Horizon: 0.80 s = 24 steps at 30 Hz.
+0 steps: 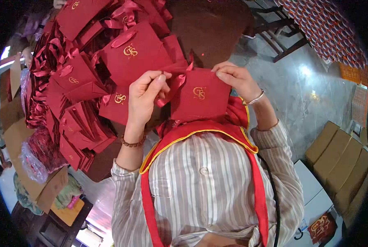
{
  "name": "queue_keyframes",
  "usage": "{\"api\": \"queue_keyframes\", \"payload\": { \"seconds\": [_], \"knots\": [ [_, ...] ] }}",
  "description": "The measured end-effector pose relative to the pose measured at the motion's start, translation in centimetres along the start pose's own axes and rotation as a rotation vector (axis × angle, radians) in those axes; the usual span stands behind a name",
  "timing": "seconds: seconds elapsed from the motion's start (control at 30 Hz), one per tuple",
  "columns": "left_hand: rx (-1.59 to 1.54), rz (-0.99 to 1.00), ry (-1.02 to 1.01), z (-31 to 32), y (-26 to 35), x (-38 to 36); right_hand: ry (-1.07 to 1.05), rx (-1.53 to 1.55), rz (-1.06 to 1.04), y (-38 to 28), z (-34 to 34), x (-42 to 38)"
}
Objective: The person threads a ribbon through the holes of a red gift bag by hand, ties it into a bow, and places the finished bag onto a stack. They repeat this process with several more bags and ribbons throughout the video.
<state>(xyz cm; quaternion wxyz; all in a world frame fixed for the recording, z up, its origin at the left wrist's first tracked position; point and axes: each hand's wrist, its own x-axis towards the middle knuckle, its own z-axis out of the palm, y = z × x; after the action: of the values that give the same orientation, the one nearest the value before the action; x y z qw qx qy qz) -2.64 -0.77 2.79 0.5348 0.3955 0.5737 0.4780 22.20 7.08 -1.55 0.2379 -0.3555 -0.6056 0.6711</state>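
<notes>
A small red paper gift bag (199, 105) with a gold monogram hangs in front of my apron. At its top right corner, the thumb and fingers of my right hand (236, 79) pinch the rim. My left hand (147, 94) is closed in a pinch on a red satin ribbon (178, 82) at the bag's upper left. The ribbon runs between that hand and the bag's top edge, with a tail dangling below. Just what lies between the left fingertips is partly hidden.
Many red gift bags (136, 52) with ribbons are heaped on the brown table (208, 24) to the left. Cardboard boxes (336, 154) stand at the right. A dark wooden stool (280, 31) is at the upper right. A plastic-wrapped bundle (44, 150) lies at the left.
</notes>
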Motion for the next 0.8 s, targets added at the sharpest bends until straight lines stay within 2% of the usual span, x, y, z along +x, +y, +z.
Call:
{"api": "queue_keyframes", "payload": {
  "seconds": [0.17,0.23,0.3,0.4,0.43,0.5,0.63,0.7,0.73,0.8],
  "knots": [
    [-0.016,-0.12,-0.097,0.0,-0.3,-0.4,-0.048,-0.183,-0.06,0.0,0.0,0.2],
    [0.176,0.049,-0.072,1.3,-0.2,0.0,-0.055,-0.267,-0.1,-0.2,0.2,0.1],
    [0.186,0.041,-0.085,1.7,-0.2,0.3,-0.026,-0.307,-0.058,-0.5,0.4,0.1],
    [0.469,0.284,-0.091,2.5,-0.6,0.7,0.033,-0.314,-0.052,-0.7,0.8,-0.1],
    [0.47,0.286,-0.093,2.9,-0.6,0.7,0.036,-0.315,-0.053,-0.9,0.8,-0.1],
    [0.539,0.451,-0.068,3.8,-0.5,0.7,-0.006,-0.255,-0.039,-1.5,1.0,-0.3],
    [0.552,0.487,-0.038,3.8,0.0,1.6,-0.031,-0.142,-0.064,-2.1,0.9,0.3],
    [0.469,0.39,-0.068,3.1,0.9,2.0,-0.082,0.074,-0.015,-2.1,0.8,0.5],
    [0.436,0.328,-0.095,2.7,1.3,2.1,-0.084,0.074,-0.011,-2.4,0.9,0.6],
    [0.403,0.261,-0.116,2.2,1.4,2.0,-0.096,0.391,0.212,-3.4,1.2,0.7]
  ]
}}
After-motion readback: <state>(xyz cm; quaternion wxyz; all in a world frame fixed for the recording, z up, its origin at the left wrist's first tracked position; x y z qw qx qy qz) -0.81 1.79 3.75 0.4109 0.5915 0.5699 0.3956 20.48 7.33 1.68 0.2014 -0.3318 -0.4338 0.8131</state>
